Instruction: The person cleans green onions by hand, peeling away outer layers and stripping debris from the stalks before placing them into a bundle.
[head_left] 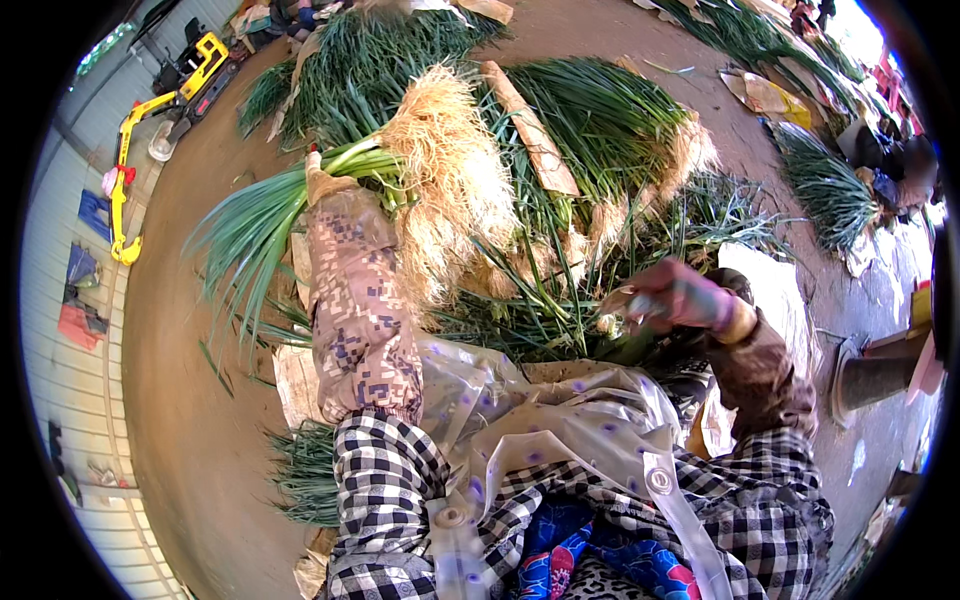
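Note:
My left hand [322, 184], in a tan glove with a patterned sleeve cover, grips a bundle of green onions [300, 195]. The bundle's leaves point left and its pale tangled roots [450, 170] point right. My right hand [680, 295], in a pink glove, is blurred and closed near green onion stalks [560, 300] lying in front of me. What it holds is too blurred to tell. A clear plastic apron [560, 420] covers my lap.
Piles of green onions [610, 120] lie ahead on the brown ground, with more heaps at the far right [830, 190]. Cardboard strips [535, 130] rest among them. A yellow machine [200, 65] stands at the upper left beside a pale wall [60, 330].

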